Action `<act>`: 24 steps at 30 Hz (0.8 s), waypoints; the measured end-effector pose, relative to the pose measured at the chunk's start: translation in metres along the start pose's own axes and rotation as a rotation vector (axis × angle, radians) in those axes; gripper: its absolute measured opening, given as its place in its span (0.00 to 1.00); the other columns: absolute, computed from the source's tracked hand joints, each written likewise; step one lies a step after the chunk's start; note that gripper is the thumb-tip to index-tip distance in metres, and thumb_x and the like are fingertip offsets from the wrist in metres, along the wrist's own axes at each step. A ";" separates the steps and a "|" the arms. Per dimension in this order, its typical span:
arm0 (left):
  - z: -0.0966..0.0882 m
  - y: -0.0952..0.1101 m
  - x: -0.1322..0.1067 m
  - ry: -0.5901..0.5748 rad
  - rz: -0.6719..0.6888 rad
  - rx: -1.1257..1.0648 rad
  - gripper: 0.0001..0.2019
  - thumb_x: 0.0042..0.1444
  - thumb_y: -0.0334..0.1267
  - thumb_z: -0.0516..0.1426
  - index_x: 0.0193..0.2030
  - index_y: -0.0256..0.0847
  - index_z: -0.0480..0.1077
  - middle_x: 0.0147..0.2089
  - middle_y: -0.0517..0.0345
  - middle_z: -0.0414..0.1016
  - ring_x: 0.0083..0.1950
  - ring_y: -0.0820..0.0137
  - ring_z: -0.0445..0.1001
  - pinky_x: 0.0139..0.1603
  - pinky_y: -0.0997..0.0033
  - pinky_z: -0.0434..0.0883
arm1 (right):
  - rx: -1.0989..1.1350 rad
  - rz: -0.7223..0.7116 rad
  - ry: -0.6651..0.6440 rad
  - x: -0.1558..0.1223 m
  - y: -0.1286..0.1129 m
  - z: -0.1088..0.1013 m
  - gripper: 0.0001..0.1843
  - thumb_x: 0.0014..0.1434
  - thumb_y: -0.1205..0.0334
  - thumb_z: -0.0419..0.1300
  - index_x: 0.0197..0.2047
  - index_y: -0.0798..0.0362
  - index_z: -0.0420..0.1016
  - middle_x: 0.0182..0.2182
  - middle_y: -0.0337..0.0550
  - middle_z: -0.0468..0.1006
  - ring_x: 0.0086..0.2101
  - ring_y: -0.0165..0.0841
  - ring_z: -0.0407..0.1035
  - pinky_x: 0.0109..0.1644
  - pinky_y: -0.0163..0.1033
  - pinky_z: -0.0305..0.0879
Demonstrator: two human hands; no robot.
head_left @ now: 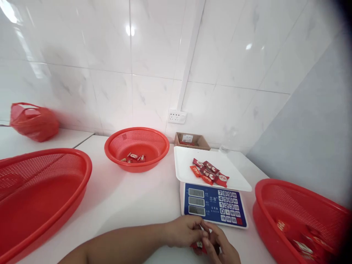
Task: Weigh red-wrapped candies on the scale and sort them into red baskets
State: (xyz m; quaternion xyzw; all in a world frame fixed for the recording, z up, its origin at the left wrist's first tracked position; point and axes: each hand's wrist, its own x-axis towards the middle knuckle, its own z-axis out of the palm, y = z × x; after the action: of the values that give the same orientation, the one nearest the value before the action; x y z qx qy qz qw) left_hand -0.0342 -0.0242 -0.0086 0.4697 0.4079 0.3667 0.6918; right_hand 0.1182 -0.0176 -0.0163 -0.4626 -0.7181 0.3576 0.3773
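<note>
Both my hands meet at the bottom edge of the view, just in front of a weighing scale [214,205]. My left hand [183,231] and my right hand [221,245] are closed together on small red candy packets [199,247], which are partly hidden by the fingers. Several red candy packets [210,172] lie on the scale's white tray [187,161]. The scale's blue keypad faces me.
A round red basket [136,146] with a few candies stands behind the hands. A large red basket [38,198] is at the left, another red basket [299,216] with candies at the right. A cardboard box [191,140] and a red plastic bag [33,121] sit near the tiled wall.
</note>
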 end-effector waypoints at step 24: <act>0.001 0.008 -0.016 -0.081 0.157 0.040 0.29 0.34 0.55 0.67 0.39 0.36 0.69 0.35 0.60 0.70 0.37 0.73 0.69 0.43 0.68 0.64 | -0.181 -0.048 -0.290 -0.004 -0.011 -0.008 0.10 0.52 0.50 0.55 0.36 0.45 0.65 0.26 0.32 0.77 0.25 0.33 0.69 0.30 0.35 0.65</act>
State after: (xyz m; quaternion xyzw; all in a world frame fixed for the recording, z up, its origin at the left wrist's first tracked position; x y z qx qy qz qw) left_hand -0.0410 -0.0365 0.0030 0.5284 0.3486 0.3922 0.6674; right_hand 0.1218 -0.0235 -0.0037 -0.4208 -0.8052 0.3455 0.2351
